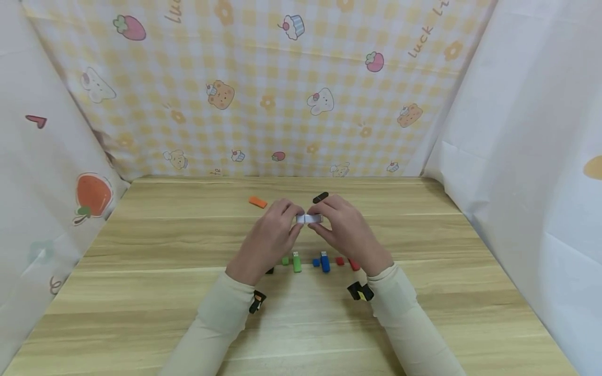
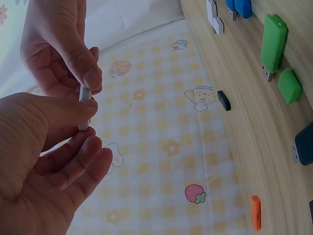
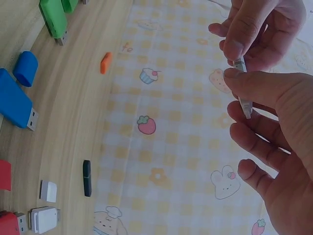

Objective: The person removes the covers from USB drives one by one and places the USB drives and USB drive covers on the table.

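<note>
- While the left hand (image 1: 269, 234) pinches the left end of the white stick (image 1: 313, 219), the right hand (image 1: 347, 230) pinches the right end: both grips closed on it!
- And it's up off the table (image 1: 117, 313), right between the two hands.
- Long axis? Side to side, straight from hand to hand, neither one nearer.
- A thin dark line (image 1: 304, 219) crosses it; seam or gap, can't tell.

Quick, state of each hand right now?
Left hand: closed, pinching one end of the white stick.
Right hand: closed, pinching the white stick's other end.
</note>
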Demonstrator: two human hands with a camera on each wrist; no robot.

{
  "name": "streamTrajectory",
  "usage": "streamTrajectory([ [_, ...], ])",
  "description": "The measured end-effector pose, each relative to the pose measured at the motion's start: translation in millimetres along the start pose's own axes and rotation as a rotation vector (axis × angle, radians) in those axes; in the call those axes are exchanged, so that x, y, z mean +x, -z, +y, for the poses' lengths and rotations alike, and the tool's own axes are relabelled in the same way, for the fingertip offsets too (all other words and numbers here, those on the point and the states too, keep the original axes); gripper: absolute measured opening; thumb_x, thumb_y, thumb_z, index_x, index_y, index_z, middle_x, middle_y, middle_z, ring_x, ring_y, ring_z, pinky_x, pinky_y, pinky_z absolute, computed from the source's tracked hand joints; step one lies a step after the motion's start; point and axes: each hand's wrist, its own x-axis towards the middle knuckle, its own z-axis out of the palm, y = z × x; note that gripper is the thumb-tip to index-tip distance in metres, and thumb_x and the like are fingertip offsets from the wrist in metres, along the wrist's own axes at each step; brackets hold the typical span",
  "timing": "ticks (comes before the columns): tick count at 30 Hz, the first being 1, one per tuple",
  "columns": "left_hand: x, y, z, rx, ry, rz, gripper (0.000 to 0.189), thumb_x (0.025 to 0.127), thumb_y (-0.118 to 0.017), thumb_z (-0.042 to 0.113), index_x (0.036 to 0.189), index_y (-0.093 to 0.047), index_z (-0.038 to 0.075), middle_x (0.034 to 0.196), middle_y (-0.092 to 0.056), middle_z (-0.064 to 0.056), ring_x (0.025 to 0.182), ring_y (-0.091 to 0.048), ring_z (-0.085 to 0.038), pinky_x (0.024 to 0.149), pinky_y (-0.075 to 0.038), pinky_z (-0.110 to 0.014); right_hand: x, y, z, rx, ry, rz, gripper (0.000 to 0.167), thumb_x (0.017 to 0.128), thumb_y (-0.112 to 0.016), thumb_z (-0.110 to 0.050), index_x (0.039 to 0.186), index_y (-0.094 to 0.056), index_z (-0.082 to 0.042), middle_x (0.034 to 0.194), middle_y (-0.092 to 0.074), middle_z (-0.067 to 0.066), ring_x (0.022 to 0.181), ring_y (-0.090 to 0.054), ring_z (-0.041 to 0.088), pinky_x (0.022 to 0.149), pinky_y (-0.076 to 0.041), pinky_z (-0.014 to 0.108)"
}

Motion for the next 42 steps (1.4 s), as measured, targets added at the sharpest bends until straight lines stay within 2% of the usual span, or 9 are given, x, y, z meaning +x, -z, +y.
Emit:
streamTrajectory([
  [7,0.3,-0.8,1.6,0.006,0.000,0.003,0.019,0.094,-0.083,0.005,0.110,-0.076,-0.002,0.106,-0.071,-0.011,0.093,-0.067,-0.021,0.081,-0.065,-0.028,0.4,-2.0,-0.6,-0.005,0.035,0.009,0.026,0.090,-0.090,-0.015,0.110,-0.077,-0.006,0.107,-0.070,0.007,0.099,-0.064,0.023,0.086,-0.062,0.035],
  [15,-0.2,0.0,-0.4,-0.013,0.002,0.009,0.018,0.093,-0.085,0.007,0.108,-0.077,-0.001,0.106,-0.073,-0.010,0.094,-0.069,-0.023,0.083,-0.065,-0.030,0.4,-2.7,0.7,0.005,0.048,0.036,0.023,0.087,-0.092,-0.013,0.105,-0.078,-0.007,0.107,-0.070,0.007,0.100,-0.066,0.024,0.088,-0.062,0.036],
  [26,-0.8,4.3,-2.6,-0.086,-0.023,0.022,0.015,0.095,-0.083,0.006,0.107,-0.077,-0.001,0.104,-0.073,-0.010,0.090,-0.067,-0.022,0.077,-0.063,-0.029,0.0,0.3,5.5,0.023,0.048,0.046,0.018,0.089,-0.090,-0.015,0.100,-0.079,-0.007,0.103,-0.070,0.005,0.095,-0.065,0.022,0.082,-0.061,0.034],
  [33,0.1,4.2,-2.1,-0.097,-0.038,0.022,0.017,0.093,-0.085,0.006,0.107,-0.077,-0.001,0.103,-0.074,-0.010,0.090,-0.068,-0.021,0.076,-0.063,-0.029,-1.1,2.9,7.6,0.042,0.053,0.046,0.018,0.089,-0.090,-0.016,0.100,-0.080,-0.007,0.102,-0.071,0.005,0.094,-0.065,0.022,0.081,-0.060,0.034],
  [42,0.2,3.1,-2.4,-0.125,-0.021,0.019,0.016,0.094,-0.084,0.005,0.106,-0.077,-0.003,0.103,-0.074,-0.012,0.087,-0.066,-0.022,0.073,-0.062,-0.029,-0.3,4.3,8.1,0.052,0.061,0.033,0.016,0.089,-0.089,-0.015,0.101,-0.080,-0.008,0.102,-0.072,0.005,0.094,-0.065,0.021,0.080,-0.060,0.034],
])
